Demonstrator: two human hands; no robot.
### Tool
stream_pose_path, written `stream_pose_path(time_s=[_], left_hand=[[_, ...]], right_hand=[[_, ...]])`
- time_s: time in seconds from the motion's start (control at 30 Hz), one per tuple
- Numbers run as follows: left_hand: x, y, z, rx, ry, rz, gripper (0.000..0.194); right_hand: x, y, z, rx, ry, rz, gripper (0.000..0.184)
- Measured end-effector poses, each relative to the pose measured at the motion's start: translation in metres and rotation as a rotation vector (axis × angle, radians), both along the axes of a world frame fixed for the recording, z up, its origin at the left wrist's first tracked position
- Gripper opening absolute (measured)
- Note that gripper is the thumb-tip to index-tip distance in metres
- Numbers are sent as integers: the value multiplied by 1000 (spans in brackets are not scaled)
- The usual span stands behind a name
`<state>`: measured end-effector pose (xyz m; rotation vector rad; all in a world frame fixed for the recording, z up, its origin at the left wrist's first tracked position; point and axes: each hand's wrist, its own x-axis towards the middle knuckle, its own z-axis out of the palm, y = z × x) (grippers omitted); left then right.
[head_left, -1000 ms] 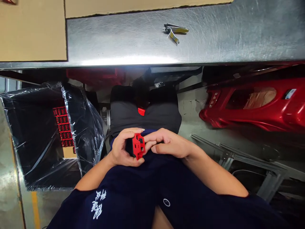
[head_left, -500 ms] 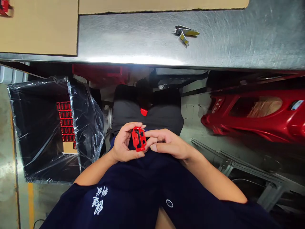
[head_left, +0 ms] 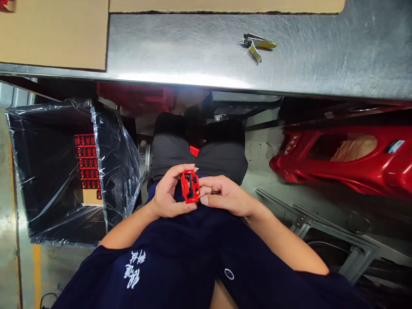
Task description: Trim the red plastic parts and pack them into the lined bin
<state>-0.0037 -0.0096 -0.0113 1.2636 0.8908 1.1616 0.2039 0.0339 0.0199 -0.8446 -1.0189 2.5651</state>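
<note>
Just above my lap, my left hand (head_left: 168,194) grips a small red plastic part (head_left: 186,189) between the thumb below and the fingers above. The part has angular corners, black inner pieces and a round hole on its right half. My right hand (head_left: 225,195) comes from the right with curled fingers, its index finger and thumb closed at the part's right edge. Those fingertips are partly hidden, as is the part's underside. A small red piece (head_left: 194,150) shows between my thighs.
To the left stands a plastic-lined bin (head_left: 51,180) holding rows of similar red parts (head_left: 87,163). Yellow-handled nippers (head_left: 259,45) lie on the metal table (head_left: 180,51), beside cardboard (head_left: 54,34). A large red shell (head_left: 341,156) and a metal frame (head_left: 328,231) are on the right.
The red part has turned in my left hand, so more of its black inside and round hole faces up. My right fingers stay at its edge. The camera view has shifted slightly.
</note>
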Motion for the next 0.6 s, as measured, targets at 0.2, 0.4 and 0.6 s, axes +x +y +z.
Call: stream_pose_path(time_s=[0.2, 0.4, 0.6], left_hand=[[-2, 3, 0, 34, 23, 18, 85], [0, 1, -3, 31, 47, -21, 87], [6, -5, -3, -75, -8, -16, 71]], right_hand=[[17, 24, 13, 403, -490, -335, 41], [86, 121, 27, 1265, -1283, -851, 43], [83, 188, 8, 1490, -1332, -559, 66]])
